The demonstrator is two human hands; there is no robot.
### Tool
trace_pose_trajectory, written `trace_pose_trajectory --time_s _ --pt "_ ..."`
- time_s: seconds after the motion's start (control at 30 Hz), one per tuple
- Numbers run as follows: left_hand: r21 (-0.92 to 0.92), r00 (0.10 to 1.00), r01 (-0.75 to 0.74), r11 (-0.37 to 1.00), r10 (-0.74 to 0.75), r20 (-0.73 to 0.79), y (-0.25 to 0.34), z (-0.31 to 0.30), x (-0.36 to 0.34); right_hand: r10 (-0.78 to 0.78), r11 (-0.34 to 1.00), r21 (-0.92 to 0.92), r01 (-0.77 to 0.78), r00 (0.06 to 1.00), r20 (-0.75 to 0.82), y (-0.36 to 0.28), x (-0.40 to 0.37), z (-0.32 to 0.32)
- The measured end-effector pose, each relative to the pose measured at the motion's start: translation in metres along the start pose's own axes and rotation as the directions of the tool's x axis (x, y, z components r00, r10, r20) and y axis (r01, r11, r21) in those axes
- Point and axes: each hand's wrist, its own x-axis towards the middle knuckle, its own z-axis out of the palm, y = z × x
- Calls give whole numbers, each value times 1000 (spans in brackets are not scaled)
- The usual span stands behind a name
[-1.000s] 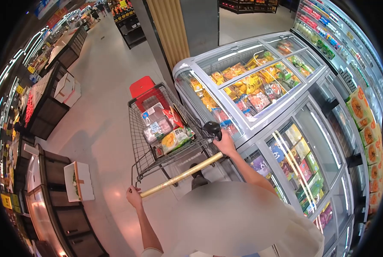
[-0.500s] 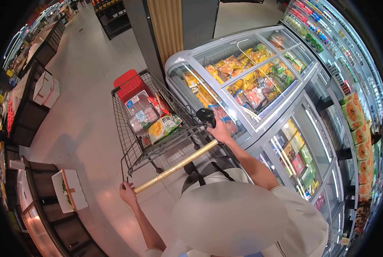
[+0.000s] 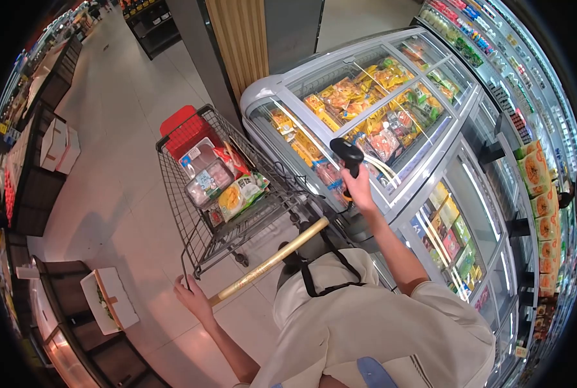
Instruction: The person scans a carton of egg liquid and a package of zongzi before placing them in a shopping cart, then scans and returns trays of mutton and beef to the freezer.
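Right hand [image 3: 359, 187], closed around black handheld scanner [image 3: 346, 150], now raised from gold handle [image 3: 269, 262] of shopping cart [image 3: 173, 197] toward glass-topped freezer [image 3: 260, 94]; cart apparently left to left hand [image 3: 195, 302], loosely curled at handle's left end.

The floor [image 3: 124, 161] is of pale, smooth tiles, which reflect the light softly. Behind stands a pillar [image 3: 238, 39] with vertical wooden slats between dark grey panels. A long freezer [image 3: 272, 85] with glass lids occupies the right side, and brightly lit shelves [image 3: 514, 71] curve beyond it. Along the left, there are dark display stands [image 3: 30, 207].
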Motion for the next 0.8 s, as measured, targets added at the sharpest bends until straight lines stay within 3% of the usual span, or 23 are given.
trace_pose_trajectory --time_s 0.13,0.2,0.27,0.33,0.4,0.43,0.53,0.63,0.7,0.8 --pt "-180 978 -96 979 127 167 75 36 7 -32 941 330 80 988 -148 -72 75 -54" --pt "-310 955 -121 943 196 224 125 69 8 -78 929 334 156 969 -235 -112 121 -82" --pt "-347 902 -145 926 268 339 170 98 3 -199 936 205 285 911 -360 -125 189 -107" --pt "-401 843 -150 904 329 426 214 133 -5 -213 967 55 247 912 -350 -125 256 -121" --pt "-415 757 -113 903 349 552 263 167 -14 -159 987 -47 153 929 -334 -116 315 -117" --pt "-431 712 -189 882 426 559 281 181 -18 -187 982 -82 170 931 -314 -100 346 -110" --pt "-444 566 -324 835 547 617 338 213 -29 -21 969 -240 -62 945 -326 -54 438 -89" --pt "-421 536 -312 852 523 662 359 240 -42 54 982 -152 -115 933 -356 -25 512 -64" --pt "-348 544 -284 894 449 709 355 248 -47 39 974 -188 -128 907 -419 -13 546 -43" --pt "-282 593 -111 953 291 751 347 254 -56 95 955 -218 -201 904 -417 5 594 -28"
